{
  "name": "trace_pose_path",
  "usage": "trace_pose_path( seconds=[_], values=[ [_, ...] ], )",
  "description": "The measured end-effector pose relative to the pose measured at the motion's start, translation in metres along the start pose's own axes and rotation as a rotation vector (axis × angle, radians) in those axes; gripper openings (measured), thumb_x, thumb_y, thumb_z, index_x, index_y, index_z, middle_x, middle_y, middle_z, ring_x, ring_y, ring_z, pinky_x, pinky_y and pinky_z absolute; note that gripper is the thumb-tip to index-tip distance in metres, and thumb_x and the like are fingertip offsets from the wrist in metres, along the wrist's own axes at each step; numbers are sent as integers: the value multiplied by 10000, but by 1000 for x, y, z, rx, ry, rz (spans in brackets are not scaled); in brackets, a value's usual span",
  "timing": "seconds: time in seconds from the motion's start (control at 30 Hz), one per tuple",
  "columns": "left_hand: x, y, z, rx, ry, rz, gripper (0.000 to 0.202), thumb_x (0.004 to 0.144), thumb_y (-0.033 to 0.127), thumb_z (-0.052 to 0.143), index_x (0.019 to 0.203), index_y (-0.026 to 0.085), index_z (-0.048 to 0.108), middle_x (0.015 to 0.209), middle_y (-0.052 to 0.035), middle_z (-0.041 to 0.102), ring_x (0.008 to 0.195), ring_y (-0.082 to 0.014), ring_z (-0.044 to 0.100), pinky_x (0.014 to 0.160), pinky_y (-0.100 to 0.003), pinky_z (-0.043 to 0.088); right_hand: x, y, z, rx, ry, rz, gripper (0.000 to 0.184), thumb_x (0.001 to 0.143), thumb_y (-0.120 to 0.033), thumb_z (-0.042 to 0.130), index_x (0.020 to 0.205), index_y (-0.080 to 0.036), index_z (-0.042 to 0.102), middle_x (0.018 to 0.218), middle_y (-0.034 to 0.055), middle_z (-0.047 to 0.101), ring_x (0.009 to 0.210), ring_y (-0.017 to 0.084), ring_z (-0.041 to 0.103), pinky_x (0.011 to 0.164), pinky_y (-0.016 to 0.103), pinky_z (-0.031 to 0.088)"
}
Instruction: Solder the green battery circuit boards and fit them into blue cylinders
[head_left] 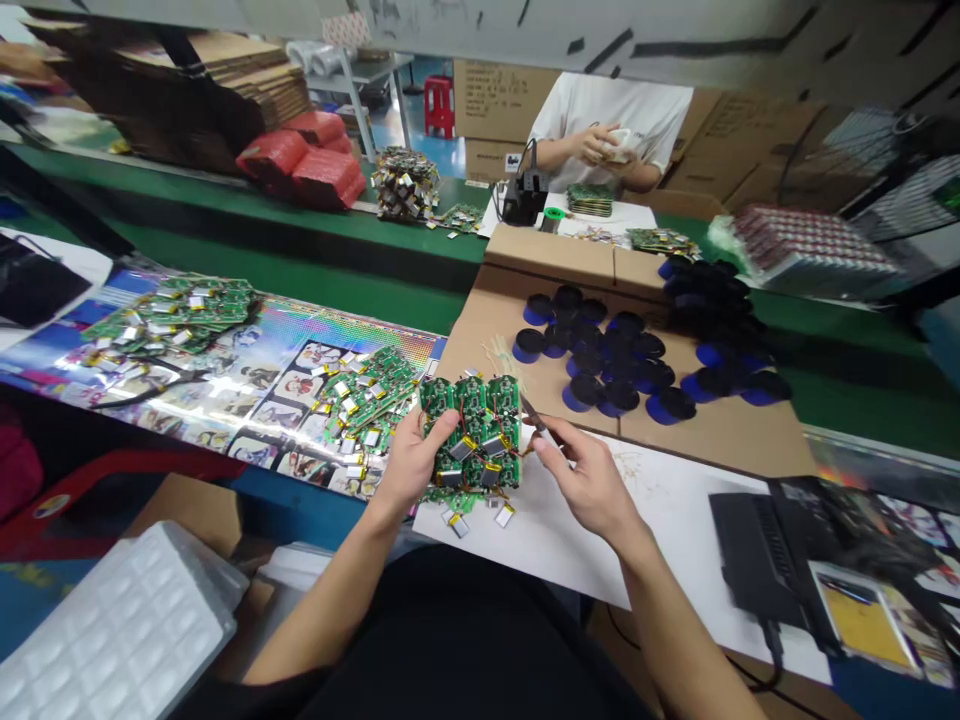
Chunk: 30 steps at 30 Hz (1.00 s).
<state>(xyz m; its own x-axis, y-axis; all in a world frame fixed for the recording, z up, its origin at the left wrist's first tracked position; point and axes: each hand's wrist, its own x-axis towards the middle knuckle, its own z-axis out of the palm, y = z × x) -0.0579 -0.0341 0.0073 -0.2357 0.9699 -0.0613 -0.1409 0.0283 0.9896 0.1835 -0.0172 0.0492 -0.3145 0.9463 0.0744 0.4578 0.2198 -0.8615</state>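
My left hand (417, 455) grips the left edge of a green circuit board panel (471, 412), thumb on top. Small silver pouch batteries (463, 448) with yellow tape and thin red wires lie across the panel. At the panel's right edge my right hand (583, 470) is closed around a slim pointed tool (537, 420) with a dark narrow tip; whether it is a knife or tweezers I cannot tell. Beneath and left of the panel lie more boards with batteries (367, 390). Two loose-hanging batteries (504, 514) show below its lower edge.
Several black-and-blue round parts (592, 350) stand on a cardboard sheet (480, 300). Another board pile (180, 310) lies left, near cable-like pliers (150, 385). A black device (757, 550) sits right. White trays (120, 630) are lower left. Across the bench a person (611, 130) handles a white object.
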Motion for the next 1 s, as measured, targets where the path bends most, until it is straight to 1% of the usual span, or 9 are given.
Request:
trace_pose_path(
  seconds=[0.13,0.23,0.33,0.4,0.5,0.6,0.7,0.87,1.0],
  values=[
    [-2,4,4,-122,-6,-46,447,878,529,808,1151,189,713,1142,-71,779,1118,-237,720,975,-313,561,-1,1,2,116,-26,50,371,1032,-479,586,1201,-190,747,974,70,778,783,186,681,732,297,530],
    [-2,7,7,-217,-17,-131,476,817,546,854,1089,184,710,1051,-59,790,962,-217,749,856,-295,595,-2,4,7,389,-142,111,373,1011,-524,611,1000,-170,729,788,33,681,614,135,569,570,262,456],
    [-2,6,11,-293,-41,-231,514,768,565,882,1058,181,701,960,-50,788,817,-204,748,751,-297,612,-2,8,15,705,-271,156,424,1003,-559,603,829,-176,654,708,14,605,547,126,527,493,258,417],
    [-2,5,13,-323,-59,-268,513,765,566,883,1050,181,699,942,-49,786,812,-208,752,755,-305,619,-3,10,17,766,-288,155,427,1014,-561,585,825,-182,642,677,8,596,542,136,540,492,263,426],
    [-1,4,13,-298,-56,-210,494,793,536,874,1102,191,703,1003,-47,789,882,-206,757,830,-307,619,-5,11,12,567,-230,116,401,1022,-551,586,961,-175,715,709,20,655,617,152,595,585,275,491],
    [1,5,8,-236,-17,-125,468,817,524,860,1112,194,709,1028,-41,787,892,-189,749,863,-291,607,-12,11,4,286,-166,88,426,1007,-536,621,1218,-189,751,992,84,781,857,211,702,801,331,570],
    [4,6,5,-192,7,-97,428,828,528,848,1045,184,714,984,-37,778,847,-176,735,812,-271,600,-21,12,2,125,-170,83,450,1022,-520,599,1303,-201,747,1206,114,784,1060,266,723,928,372,563],
    [6,5,6,-187,5,-89,411,837,529,840,1033,190,714,982,-38,775,858,-176,733,811,-271,599,-30,14,8,145,-192,134,530,1035,-567,536,1313,-165,741,928,92,775,905,241,714,766,319,549],
    [4,8,9,-186,27,-97,430,818,544,848,1024,193,711,985,-42,779,859,-186,739,836,-296,606,-30,13,9,212,-204,149,470,1031,-571,543,1113,-165,766,831,54,709,764,186,655,711,289,518]
  ],
)
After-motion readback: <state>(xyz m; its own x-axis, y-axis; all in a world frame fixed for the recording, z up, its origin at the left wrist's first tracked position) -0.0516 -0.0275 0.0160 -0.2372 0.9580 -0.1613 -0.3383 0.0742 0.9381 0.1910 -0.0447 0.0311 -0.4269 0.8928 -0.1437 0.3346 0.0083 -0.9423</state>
